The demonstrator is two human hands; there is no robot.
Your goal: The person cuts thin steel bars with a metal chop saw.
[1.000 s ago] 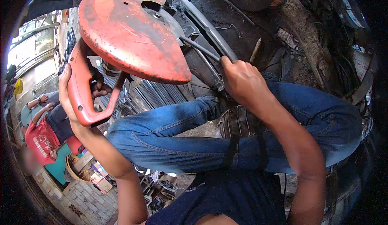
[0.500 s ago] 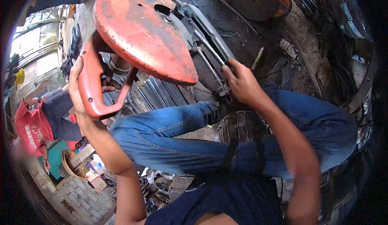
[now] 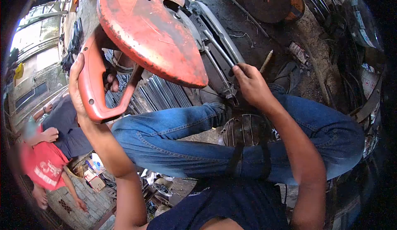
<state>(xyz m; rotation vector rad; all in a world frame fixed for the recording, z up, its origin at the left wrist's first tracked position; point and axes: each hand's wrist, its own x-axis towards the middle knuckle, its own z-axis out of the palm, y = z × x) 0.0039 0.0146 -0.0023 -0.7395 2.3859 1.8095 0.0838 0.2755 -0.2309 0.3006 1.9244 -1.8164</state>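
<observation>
Two hands worked a cut-off saw whose orange blade guard (image 3: 149, 31) filled the upper centre, slightly higher than a second before. No brand lettering was legible on it. Lower left, a person in a red shirt (image 3: 43, 164) with unreadable white print had shifted downward. The left hand (image 3: 80, 89) gripped the orange handle (image 3: 93, 91); the right hand (image 3: 252, 85) closed around metal rods (image 3: 219, 52) at centre.

A person seen from above their own chest; both forearms bare, no sleeves reaching the wrists; left hand (image 3: 80, 91) and right hand (image 3: 252, 85) without gloves or rings; dark navy shirt; faded blue denim jeans, creased at the knees.
</observation>
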